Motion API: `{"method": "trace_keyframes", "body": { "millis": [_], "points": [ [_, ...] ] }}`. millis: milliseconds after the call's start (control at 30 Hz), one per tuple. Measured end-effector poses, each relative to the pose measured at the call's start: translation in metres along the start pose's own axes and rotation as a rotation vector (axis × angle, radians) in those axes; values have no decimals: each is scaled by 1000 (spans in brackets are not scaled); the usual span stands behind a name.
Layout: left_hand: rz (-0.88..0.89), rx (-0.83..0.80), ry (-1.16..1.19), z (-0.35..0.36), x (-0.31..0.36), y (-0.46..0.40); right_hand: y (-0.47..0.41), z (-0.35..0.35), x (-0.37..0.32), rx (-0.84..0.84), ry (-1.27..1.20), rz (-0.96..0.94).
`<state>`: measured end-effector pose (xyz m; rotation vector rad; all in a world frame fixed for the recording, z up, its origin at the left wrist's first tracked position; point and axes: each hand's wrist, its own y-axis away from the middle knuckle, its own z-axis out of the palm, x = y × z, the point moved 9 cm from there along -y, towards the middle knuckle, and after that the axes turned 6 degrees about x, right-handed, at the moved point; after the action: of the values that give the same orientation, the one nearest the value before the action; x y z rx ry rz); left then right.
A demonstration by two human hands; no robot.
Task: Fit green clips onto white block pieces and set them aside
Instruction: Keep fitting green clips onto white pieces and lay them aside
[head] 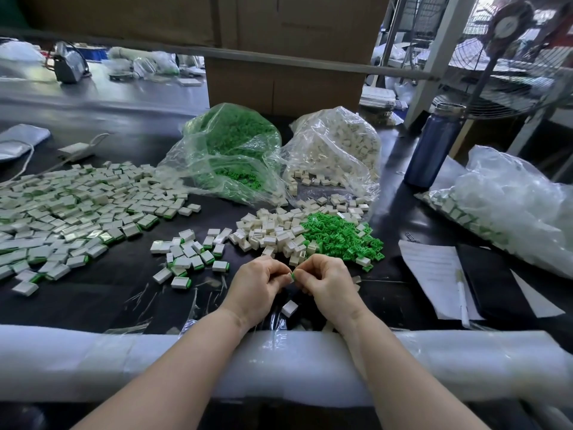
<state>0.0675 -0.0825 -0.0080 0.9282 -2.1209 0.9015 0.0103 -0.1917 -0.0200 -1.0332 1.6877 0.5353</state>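
Both hands meet near the bench's (93,302) front edge, fingers curled. The left hand (259,285) and right hand (328,282) pinch one green clip (292,276) between them; its long axis cannot be told. A loose block (289,307) lies just below. Bare bench lies left of the hands; paper (434,271) lies to the right.
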Motion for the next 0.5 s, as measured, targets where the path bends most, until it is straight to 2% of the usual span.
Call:
{"method": "trace_keyframes", "body": {
  "millis": [100, 233, 500],
  "points": [
    [-11, 22, 15, -1, -2, -1, 0, -1, -1, 21, -24, -3],
    [-130, 28, 183, -1, -11, -2, 0, -2, -3, 65, -93, -1],
    [-196, -11, 301, 1, -14, -2, 2, -3, -5, 46, -252, 25]
  ]
}}
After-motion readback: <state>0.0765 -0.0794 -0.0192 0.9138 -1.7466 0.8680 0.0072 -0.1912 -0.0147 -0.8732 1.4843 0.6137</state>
